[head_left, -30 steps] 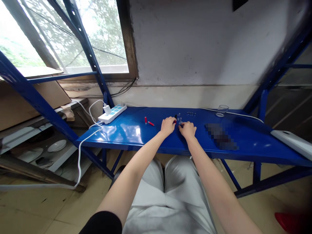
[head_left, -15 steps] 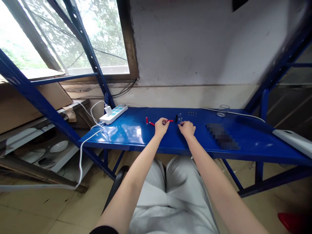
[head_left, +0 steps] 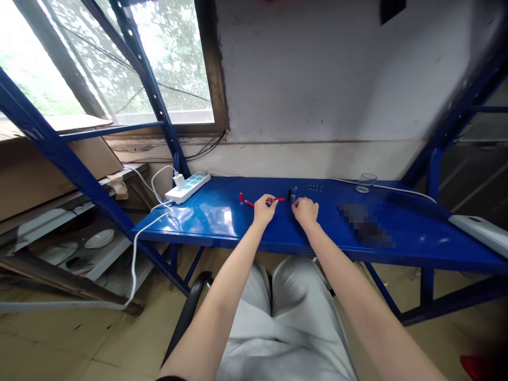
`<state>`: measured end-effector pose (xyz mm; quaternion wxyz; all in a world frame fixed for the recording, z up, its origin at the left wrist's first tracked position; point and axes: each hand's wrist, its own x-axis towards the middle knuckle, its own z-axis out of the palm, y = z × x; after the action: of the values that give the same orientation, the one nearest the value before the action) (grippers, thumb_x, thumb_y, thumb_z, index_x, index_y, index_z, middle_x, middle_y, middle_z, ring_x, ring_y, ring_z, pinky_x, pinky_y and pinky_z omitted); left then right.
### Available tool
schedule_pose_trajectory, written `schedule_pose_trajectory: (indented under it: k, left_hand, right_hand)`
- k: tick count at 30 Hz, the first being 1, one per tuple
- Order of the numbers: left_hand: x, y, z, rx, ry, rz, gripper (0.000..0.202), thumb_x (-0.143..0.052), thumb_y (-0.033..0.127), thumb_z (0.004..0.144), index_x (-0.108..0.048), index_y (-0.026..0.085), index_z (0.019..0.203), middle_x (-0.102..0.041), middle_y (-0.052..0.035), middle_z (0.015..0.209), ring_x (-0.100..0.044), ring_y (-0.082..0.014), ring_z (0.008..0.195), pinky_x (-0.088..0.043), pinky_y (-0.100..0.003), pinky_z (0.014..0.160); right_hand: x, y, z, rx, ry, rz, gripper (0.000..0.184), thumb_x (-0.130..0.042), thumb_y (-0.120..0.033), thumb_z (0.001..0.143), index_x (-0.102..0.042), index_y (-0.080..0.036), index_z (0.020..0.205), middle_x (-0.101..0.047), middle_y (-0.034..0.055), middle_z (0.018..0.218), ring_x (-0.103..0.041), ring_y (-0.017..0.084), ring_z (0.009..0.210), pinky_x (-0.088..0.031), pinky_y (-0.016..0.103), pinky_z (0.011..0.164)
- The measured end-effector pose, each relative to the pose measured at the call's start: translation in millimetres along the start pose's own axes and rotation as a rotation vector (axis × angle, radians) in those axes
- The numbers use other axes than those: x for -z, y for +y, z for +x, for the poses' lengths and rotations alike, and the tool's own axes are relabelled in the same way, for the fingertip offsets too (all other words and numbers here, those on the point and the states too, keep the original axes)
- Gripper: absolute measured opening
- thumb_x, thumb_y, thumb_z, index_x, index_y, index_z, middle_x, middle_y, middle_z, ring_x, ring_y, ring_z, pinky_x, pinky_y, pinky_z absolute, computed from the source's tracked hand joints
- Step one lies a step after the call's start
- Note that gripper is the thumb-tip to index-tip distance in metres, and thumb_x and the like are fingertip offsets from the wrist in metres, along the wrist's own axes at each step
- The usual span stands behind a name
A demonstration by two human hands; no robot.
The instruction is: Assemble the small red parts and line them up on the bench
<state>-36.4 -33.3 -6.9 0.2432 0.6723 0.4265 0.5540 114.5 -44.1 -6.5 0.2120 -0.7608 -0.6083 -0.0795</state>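
My left hand [head_left: 264,209] rests on the blue metal table [head_left: 222,222] with its fingers pinched on a thin red stick [head_left: 278,199] that juts out to the right. My right hand [head_left: 305,210] lies beside it with the fingers curled over small clear and black parts [head_left: 291,194]; what they hold is hidden. Two more small red pieces [head_left: 244,200] lie on the table just left of my left hand. A row of tiny dark studs [head_left: 313,187] sits behind my right hand.
A white power strip [head_left: 188,187] with a plug and a white cable lies at the table's back left. A small glass [head_left: 365,182] stands at the back right, with a white device [head_left: 480,229] at the far right edge. Blue rack posts flank the table; bowls sit on a low shelf at left.
My left hand has moved away from my right hand to the left, now with the thin red stick pinched in it. The right hand has barely shifted.
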Motion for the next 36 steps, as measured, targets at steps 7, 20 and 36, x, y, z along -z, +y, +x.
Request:
schedule_pose_trajectory:
  k: [7,20,36]
  left_hand:
    - [-1.8,-4,1,-0.02,0.015,-0.048,0.009,-0.057,0.024,0.074,-0.058,0.016,0.079,-0.061,-0.0028,0.076,-0.055,-0.0108,0.067,-0.045,-0.024,0.066]
    - [0.4,0,-2,-0.112,-0.017,0.053,0.016,-0.049,0.024,0.081,-0.06,0.018,0.091,-0.064,-0.0048,0.086,-0.059,-0.0134,0.079,-0.047,-0.027,0.076]
    - [-1.0,8,-10,-0.273,-0.215,0.282,0.032,-0.039,0.026,0.087,-0.054,0.022,0.115,-0.063,-0.0067,0.105,-0.056,-0.018,0.092,-0.043,-0.031,0.085]
  right_hand:
    - [5,-10,-14,0.202,0.049,-0.116,0.021,-0.041,-0.019,0.082,-0.061,-0.012,0.084,-0.062,0.0136,0.089,-0.054,0.022,0.086,-0.031,0.032,0.073]
    - [8,-14,-18,0.247,0.045,-0.077,0.022,-0.038,-0.016,0.081,-0.059,-0.012,0.082,-0.061,0.0153,0.089,-0.053,0.024,0.086,-0.03,0.035,0.073]
    - [-1,-5,-14,0.229,0.087,0.095,0.019,-0.046,-0.031,0.081,-0.058,-0.017,0.076,-0.06,0.0064,0.081,-0.052,0.019,0.079,-0.027,0.03,0.068]
